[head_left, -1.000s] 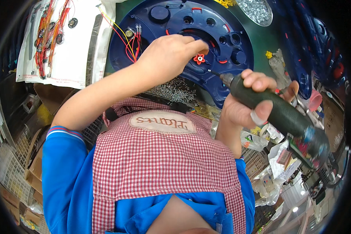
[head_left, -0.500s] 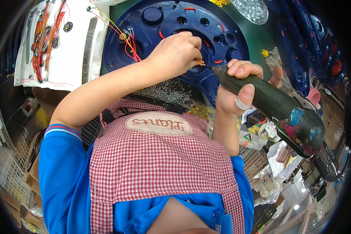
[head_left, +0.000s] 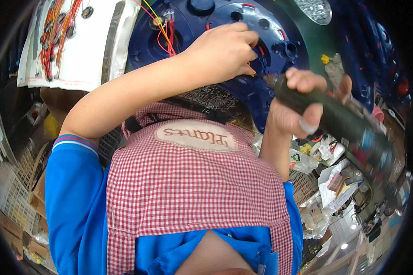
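My right hand (head_left: 303, 98) is wrapped round a dark green electric screwdriver (head_left: 326, 112), its body smeared by motion. The thin bit points left, toward the fingertips of my left hand (head_left: 229, 52). Those fingers are pinched together on a small orange piece (head_left: 253, 73), mostly hidden, with the bit's tip close to it; whether they touch I cannot tell. Beneath both hands lies a large dark blue round plastic shell (head_left: 183, 23) with round holes and red inserts. Red and yellow wires (head_left: 167, 39) rise from its left side, beside my left wrist.
Loose screws (head_left: 211, 97) are heaped in a dark tray between the shell and my apron. More small clear parts fill a metal dish (head_left: 314, 10) at the far right. Wired round speakers (head_left: 59, 32) lie on a white sheet at the left. Other blue shells (head_left: 358, 50) stand at the right.
Both hands have shifted right in the picture, the screwdriver with them. The blue shell also appears farther right and higher. My left fingers stay pinched.
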{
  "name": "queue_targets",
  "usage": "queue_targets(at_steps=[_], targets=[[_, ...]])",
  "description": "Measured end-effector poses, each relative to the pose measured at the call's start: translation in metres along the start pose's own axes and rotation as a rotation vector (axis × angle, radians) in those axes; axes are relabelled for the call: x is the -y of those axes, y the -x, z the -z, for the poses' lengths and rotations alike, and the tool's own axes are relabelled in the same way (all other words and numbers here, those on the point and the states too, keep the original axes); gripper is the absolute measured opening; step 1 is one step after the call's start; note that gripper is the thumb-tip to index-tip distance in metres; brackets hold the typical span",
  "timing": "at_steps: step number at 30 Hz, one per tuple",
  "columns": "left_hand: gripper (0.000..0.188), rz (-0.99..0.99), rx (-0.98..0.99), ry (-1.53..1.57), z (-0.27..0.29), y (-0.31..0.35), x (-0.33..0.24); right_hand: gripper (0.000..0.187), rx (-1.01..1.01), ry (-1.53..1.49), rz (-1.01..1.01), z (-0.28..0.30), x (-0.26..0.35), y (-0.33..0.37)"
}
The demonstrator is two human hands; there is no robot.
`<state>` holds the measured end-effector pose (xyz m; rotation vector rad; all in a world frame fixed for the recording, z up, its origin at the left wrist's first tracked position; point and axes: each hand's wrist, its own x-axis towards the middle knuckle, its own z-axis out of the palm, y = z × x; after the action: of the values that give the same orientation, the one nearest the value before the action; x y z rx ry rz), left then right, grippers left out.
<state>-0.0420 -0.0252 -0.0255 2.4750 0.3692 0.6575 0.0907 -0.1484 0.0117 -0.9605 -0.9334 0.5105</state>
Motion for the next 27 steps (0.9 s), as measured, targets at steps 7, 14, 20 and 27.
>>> queue_targets(at_steps=[7,14,20,27], targets=[[0.026,-0.037,0.047,0.012,0.045,0.043,-0.02,0.08,-0.071,0.142,0.0,-0.007,0.015,0.003],[0.016,-0.141,0.139,-0.08,0.034,0.089,-0.011,0.081,0.028,-0.016,-0.022,0.003,0.039,0.004],[0.013,-0.108,-0.001,-0.071,0.04,0.078,-0.014,0.07,-0.069,-0.156,0.079,0.044,0.089,0.005],[0.01,0.014,-0.151,-0.054,0.037,0.048,-0.009,0.081,0.038,-0.231,0.045,0.07,0.093,0.018]])
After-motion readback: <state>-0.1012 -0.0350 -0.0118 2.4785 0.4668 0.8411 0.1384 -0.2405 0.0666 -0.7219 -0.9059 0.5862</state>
